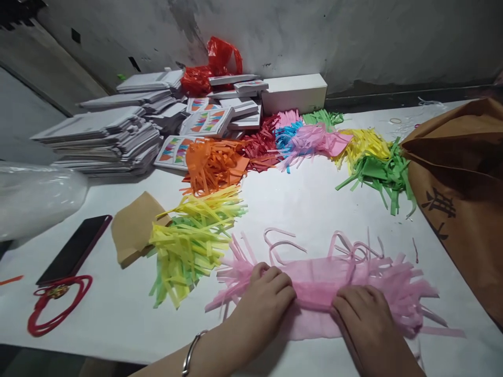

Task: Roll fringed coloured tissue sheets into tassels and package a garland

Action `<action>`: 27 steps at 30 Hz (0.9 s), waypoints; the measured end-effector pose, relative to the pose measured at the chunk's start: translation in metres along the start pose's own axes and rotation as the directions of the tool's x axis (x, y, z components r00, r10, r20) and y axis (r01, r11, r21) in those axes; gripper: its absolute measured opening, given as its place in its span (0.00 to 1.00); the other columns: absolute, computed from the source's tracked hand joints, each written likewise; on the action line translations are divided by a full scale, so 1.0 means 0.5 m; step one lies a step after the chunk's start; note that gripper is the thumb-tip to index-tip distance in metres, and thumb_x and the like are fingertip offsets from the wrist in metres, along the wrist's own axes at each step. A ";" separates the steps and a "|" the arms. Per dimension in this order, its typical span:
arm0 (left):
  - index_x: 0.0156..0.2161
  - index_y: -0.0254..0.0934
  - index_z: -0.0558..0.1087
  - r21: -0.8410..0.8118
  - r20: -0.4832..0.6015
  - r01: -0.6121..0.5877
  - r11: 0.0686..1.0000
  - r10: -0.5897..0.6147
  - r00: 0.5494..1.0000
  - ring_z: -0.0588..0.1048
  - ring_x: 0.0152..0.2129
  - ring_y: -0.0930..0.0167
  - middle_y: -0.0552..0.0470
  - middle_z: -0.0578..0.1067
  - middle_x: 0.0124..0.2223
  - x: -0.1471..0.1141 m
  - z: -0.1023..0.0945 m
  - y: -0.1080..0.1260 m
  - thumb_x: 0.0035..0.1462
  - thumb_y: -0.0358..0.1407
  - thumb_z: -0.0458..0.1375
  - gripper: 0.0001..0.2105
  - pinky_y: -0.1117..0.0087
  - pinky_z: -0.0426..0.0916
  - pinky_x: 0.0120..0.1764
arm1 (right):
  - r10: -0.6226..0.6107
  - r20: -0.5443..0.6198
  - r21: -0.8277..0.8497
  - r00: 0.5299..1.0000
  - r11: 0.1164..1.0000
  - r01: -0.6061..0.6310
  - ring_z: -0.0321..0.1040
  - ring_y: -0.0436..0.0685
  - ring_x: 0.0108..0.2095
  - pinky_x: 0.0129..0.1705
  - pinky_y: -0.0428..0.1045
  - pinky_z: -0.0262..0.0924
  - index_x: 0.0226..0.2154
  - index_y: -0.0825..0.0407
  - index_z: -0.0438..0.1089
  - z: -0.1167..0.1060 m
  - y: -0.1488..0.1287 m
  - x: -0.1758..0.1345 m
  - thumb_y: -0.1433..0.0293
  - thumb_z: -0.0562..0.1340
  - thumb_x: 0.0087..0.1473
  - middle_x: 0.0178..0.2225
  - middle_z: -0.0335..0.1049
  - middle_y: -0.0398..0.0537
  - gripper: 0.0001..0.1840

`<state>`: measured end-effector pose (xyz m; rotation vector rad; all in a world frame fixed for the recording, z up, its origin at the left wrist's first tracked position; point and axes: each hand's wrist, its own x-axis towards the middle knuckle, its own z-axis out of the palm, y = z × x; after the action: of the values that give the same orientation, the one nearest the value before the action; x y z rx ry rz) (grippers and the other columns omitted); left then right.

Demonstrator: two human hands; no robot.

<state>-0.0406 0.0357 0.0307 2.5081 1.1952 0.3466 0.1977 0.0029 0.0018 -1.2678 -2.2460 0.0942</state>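
We're looking down at a white table, and right at six o'clock both hands are pressed onto a pink fringed tissue sheet that lies flat across the near edge. Our left hand sits on the sheet's left half, fingers curled down and knuckles up, fingertips pinching into the folded middle band; a silver bangle rings that wrist. Our right hand rests on the right half, fingers bent and bearing down on the same band, so both hands are closed onto the paper rather than spread wide. Pink strips fan out to nine o'clock and three o'clock of the hands, and a few loose loops curl up toward twelve. Just at ten o'clock of the left hand lies a yellow and green fringe pile, nearly touching the pink fringe. Beyond it, an orange fringe pile, then red, blue and pink bundles toward twelve, and a yellow and green heap at one o'clock. Far left at nine o'clock we see a dark phone and a red cord beside it, with a tan paper piece between phone and fringe. Stacks of white cards sit at eleven o'clock, and a brown paper bag fills three o'clock.
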 end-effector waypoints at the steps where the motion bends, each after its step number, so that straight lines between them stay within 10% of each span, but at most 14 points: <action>1: 0.35 0.38 0.71 0.025 0.001 0.058 0.998 -0.058 0.998 0.69 0.36 0.66 0.53 0.76 0.37 0.001 -0.002 0.002 0.64 0.26 0.57 0.06 0.58 0.56 0.45 | 0.023 0.032 -0.021 0.999 1.000 -0.023 0.62 0.58 0.36 0.48 0.58 0.51 0.34 0.50 0.68 -0.004 0.005 0.006 0.77 0.51 0.66 0.31 0.68 0.45 0.14; 7: 0.31 0.38 0.72 0.248 -0.054 0.189 0.950 -0.181 0.982 0.68 0.35 0.61 0.48 0.74 0.35 0.024 -0.006 0.014 0.65 0.31 0.54 0.09 0.55 0.56 0.41 | 0.054 0.187 -0.230 0.981 0.973 -0.010 0.58 0.59 0.29 0.39 0.56 0.46 0.27 0.48 0.62 -0.002 0.027 0.040 0.74 0.52 0.66 0.26 0.62 0.42 0.15; 11: 0.29 0.38 0.73 0.238 -0.085 0.159 0.958 -0.143 0.986 0.68 0.33 0.62 0.48 0.73 0.33 0.035 0.000 0.005 0.63 0.31 0.55 0.10 0.56 0.56 0.39 | 0.085 0.084 -0.324 0.993 0.944 -0.054 0.62 0.60 0.30 0.40 0.58 0.49 0.29 0.49 0.65 -0.006 0.021 0.048 0.70 0.54 0.66 0.27 0.65 0.45 0.13; 18: 0.34 0.37 0.72 0.176 -0.073 0.179 0.968 -0.168 0.983 0.69 0.37 0.61 0.48 0.74 0.37 0.034 -0.009 0.000 0.62 0.34 0.58 0.05 0.55 0.59 0.42 | -0.142 -0.051 0.008 0.989 0.990 0.143 0.67 0.59 0.40 0.54 0.59 0.55 0.40 0.55 0.73 0.000 -0.026 0.052 0.82 0.52 0.61 0.35 0.73 0.51 0.16; 27: 0.37 0.38 0.71 0.165 -0.070 -0.191 0.968 0.204 0.976 0.69 0.39 0.66 0.53 0.76 0.39 0.015 -0.004 0.000 0.65 0.27 0.56 0.05 0.52 0.52 0.56 | -0.160 -0.015 -0.008 0.987 0.987 0.160 0.62 0.57 0.34 0.50 0.57 0.54 0.36 0.55 0.72 0.012 -0.043 0.053 0.80 0.50 0.63 0.30 0.69 0.48 0.16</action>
<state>-0.0367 0.0420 0.0333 2.7853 1.0416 0.4296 0.1678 0.0138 0.0152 -1.0822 -2.3266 0.0166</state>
